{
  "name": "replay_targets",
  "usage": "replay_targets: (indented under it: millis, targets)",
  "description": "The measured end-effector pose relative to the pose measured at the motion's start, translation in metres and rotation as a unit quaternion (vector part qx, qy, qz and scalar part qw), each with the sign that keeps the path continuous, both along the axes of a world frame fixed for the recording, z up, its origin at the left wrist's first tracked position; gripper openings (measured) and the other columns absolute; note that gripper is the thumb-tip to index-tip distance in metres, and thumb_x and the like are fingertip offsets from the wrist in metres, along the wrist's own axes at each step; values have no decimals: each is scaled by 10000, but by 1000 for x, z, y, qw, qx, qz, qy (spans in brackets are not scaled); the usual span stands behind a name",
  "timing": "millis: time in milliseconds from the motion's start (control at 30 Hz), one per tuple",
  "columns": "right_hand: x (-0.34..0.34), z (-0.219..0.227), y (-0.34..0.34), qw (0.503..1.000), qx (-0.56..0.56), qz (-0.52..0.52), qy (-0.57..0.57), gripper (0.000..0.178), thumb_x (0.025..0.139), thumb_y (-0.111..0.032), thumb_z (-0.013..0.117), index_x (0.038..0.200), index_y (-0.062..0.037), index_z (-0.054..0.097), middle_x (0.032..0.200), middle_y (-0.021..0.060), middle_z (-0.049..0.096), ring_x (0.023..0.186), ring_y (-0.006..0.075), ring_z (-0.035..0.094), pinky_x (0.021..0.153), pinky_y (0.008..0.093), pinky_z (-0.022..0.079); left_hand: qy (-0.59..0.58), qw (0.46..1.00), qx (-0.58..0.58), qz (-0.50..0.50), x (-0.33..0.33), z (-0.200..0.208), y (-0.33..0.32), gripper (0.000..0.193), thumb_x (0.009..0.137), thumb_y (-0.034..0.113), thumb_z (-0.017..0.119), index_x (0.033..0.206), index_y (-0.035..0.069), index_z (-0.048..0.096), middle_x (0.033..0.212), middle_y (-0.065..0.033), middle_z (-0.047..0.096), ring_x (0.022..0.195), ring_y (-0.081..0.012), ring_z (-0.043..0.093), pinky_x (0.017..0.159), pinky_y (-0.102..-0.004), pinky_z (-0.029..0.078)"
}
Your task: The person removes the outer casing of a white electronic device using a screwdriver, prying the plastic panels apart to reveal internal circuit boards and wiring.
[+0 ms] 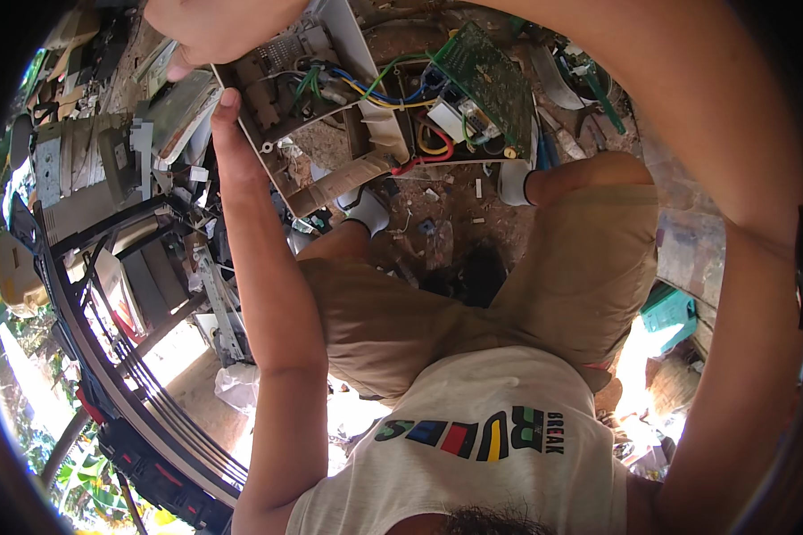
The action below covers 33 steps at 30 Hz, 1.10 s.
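Note:
A grey-beige plastic housing is tilted up in front of me, its open inside toward me. My left hand grips its left edge with the thumb along the rim; the other fingers are hidden. At the upper left corner of the housing is my right hand, reached across from the right, with its forearm partly out of the picture. Its fingers are curled; what they hold is hidden. Blue, yellow, green and red wires run from inside the housing to a green circuit board at its right.
A black metal frame stands at my left, beside stacked casings and metal parts. Small scraps litter the dirt floor between my feet. A teal container lies right of my knee. Loose electronic parts lie at the far right.

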State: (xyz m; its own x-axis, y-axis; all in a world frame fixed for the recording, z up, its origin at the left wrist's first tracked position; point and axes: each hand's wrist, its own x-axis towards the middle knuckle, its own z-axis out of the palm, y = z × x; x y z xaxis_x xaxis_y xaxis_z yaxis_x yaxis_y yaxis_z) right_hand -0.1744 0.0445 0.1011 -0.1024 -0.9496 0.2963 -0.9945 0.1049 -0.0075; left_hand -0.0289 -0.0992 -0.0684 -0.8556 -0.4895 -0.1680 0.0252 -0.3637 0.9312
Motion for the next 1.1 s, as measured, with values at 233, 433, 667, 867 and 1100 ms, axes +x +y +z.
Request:
replay_targets:
  millis: [233, 433, 667, 867, 1100]
  targets:
    - [-2, 2, -1, 1000, -3, 2, 0, 260, 859, -190, 648, 985, 12, 752, 959, 209, 737, 889, 342, 727, 796, 430, 587, -4, 999, -6, -36, 5, -6, -12, 656, 868, 440, 638, 1381, 46, 533, 1266, -144, 649, 1097, -301, 657, 972, -452, 529]
    - [-4, 2, -2, 1000, 0, -1, 1, 263, 861, -190, 643, 986, 11, 757, 964, 211, 738, 889, 343, 728, 796, 431, 588, -5, 1000, -21, 14, 0, -1, 0, 671, 872, 448, 635, 1378, 20, 527, 1258, -155, 650, 1105, -296, 658, 975, -444, 529]
    - [-5, 3, -3, 1000, 2, 3, 0, 267, 864, -191, 636, 986, 9, 763, 970, 214, 740, 889, 344, 729, 796, 431, 589, -2, 999, -22, -33, 5, -1, -6, 675, 870, 458, 650, 1367, 15, 542, 1233, -150, 664, 1078, -289, 667, 965, -435, 532]
    - [-9, 3, -7, 1000, 11, 3, 3, 270, 867, -192, 631, 986, 8, 768, 975, 216, 741, 888, 345, 730, 796, 432, 589, 32, 998, -44, -44, 2, 4, -1, 672, 882, 468, 664, 1350, 1, 542, 1198, -136, 662, 1042, -264, 666, 921, -402, 540]
    - [-32, -1, 18, 902, 220, -10, -371, 248, 941, -195, 579, 965, -2, 732, 811, 126, 676, 642, 223, 608, 561, 365, 454, -42, 979, -197, 21, -3, 19, 7, 648, 830, 455, 773, 1207, -39, 588, 988, -54, 632, 842, -125, 563, 764, -281, 461]
